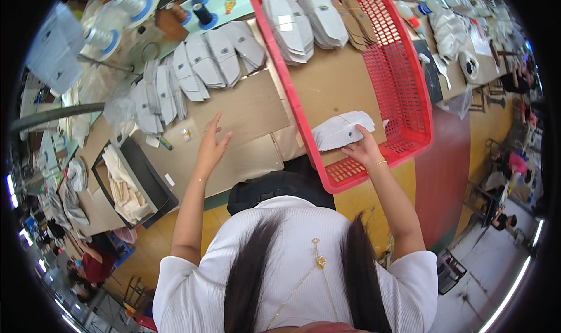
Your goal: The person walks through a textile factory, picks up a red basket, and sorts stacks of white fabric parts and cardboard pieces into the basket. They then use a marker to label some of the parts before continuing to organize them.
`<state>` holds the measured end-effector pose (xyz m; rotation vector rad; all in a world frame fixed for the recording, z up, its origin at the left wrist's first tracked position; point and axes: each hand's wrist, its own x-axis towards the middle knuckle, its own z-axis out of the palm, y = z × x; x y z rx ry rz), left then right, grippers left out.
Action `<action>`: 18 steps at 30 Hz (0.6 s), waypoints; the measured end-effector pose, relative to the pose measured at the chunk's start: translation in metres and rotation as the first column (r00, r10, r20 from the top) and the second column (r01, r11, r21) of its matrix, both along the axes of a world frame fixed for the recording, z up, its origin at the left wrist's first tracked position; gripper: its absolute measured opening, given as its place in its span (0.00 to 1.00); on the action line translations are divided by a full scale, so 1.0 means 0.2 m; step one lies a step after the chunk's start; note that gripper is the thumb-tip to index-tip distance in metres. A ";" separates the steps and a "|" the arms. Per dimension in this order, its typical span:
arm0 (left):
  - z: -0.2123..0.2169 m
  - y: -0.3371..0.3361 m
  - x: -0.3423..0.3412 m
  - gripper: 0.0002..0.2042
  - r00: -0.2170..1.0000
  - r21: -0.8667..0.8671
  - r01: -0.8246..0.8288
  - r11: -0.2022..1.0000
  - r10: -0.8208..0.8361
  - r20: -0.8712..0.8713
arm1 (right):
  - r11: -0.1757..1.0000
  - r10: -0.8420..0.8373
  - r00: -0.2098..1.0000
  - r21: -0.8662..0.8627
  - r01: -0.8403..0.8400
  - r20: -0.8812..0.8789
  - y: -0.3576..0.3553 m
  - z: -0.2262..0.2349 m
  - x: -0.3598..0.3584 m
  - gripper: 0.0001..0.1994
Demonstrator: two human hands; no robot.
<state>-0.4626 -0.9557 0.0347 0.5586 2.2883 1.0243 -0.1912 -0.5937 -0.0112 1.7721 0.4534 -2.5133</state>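
Observation:
My right hand [363, 150] is inside the red plastic basket [419, 93], its fingers and thumb closed on the near end of a tied bundle of white shoe-tongue-shaped pieces [337, 130]. That bundle lies on the brown cardboard at the basket's near end. My left hand [211, 146] hovers over the cardboard-covered table [251, 111], fingers apart, with nothing in it. Beyond it, a curved row of similar white bundles [205, 61] stretches along the table. At the basket's far end sit more white bundles [323, 18] and a pair of brown ones [352, 22].
Thread spools [130, 4] stand at the far left, behind a dark curved bar [58, 116]. A black box of cream cloth [125, 187] lies near the left. A scraper-like white tool [442, 70] and a tape roll [468, 65] are right of the basket. Other people work farther off.

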 end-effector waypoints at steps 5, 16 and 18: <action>-0.14 -0.26 -0.02 0.33 0.990 -0.059 -0.136 0.989 0.139 0.038 | 0.999 0.029 0.992 0.040 -0.034 0.121 -0.06 -0.05 -0.14 0.33; -0.17 -0.51 0.03 0.34 0.941 -0.117 -0.288 0.950 0.304 0.148 | 0.977 -0.133 0.985 0.150 0.149 -0.108 0.16 -0.08 -0.65 0.31; -0.16 -0.55 0.00 0.34 0.940 -0.125 -0.301 0.945 0.316 0.127 | 0.970 -0.191 0.973 0.125 0.207 -0.125 0.17 -0.10 -0.86 0.30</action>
